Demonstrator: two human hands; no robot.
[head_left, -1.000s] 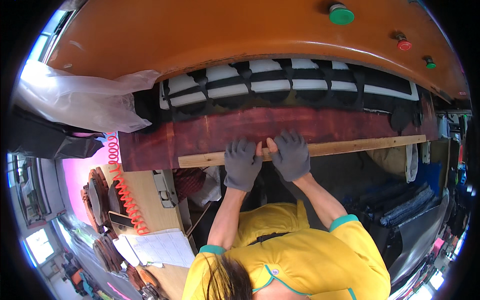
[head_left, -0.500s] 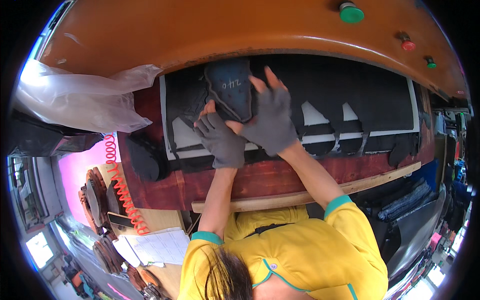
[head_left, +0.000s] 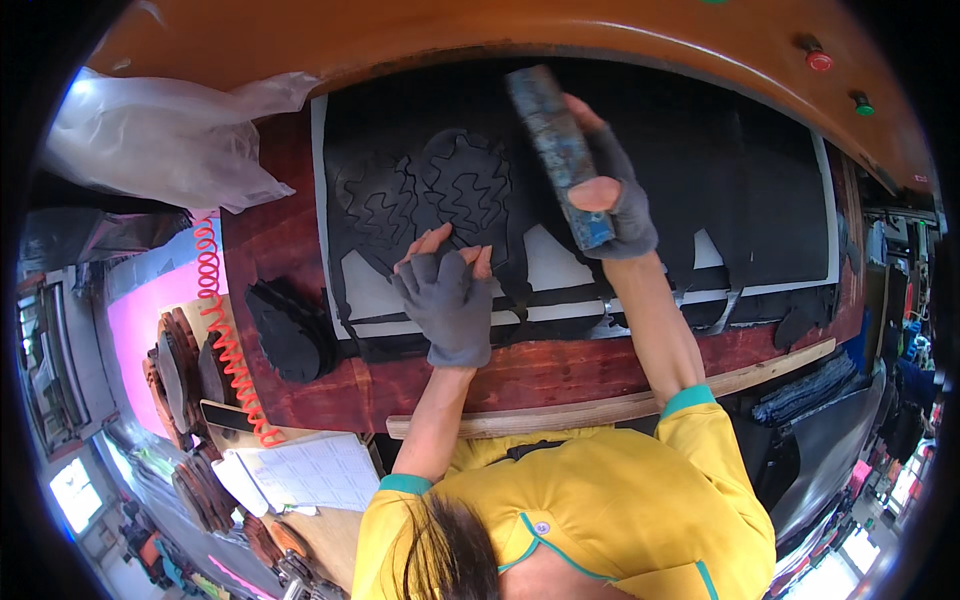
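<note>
My right hand [head_left: 625, 205], in a grey fingerless glove, is closed around a blue, worn cutting die [head_left: 556, 150]. The die is tilted up on its side above the black sheet material [head_left: 640, 120], its narrow wall showing. My left hand [head_left: 447, 300], gloved the same way, rests on the sheet with its fingers apart. Its fingertips touch the sheet just below zigzag-cut pieces [head_left: 467, 185] lying in place. A second set of cut outlines [head_left: 375, 200] lies to their left.
An orange machine beam [head_left: 420, 35] with red and green buttons spans the far side. Clear plastic [head_left: 170, 140] bulges at the left, above a red coiled hose [head_left: 225, 350]. Stacked black pieces [head_left: 288, 330] lie on the red board [head_left: 540, 365]. A wooden strip [head_left: 620, 393] edges its front.
My right hand has taken hold of the die, lifted it off the sheet and tipped it to the right. Cut pieces now show where it lay. My left hand stays close by.
</note>
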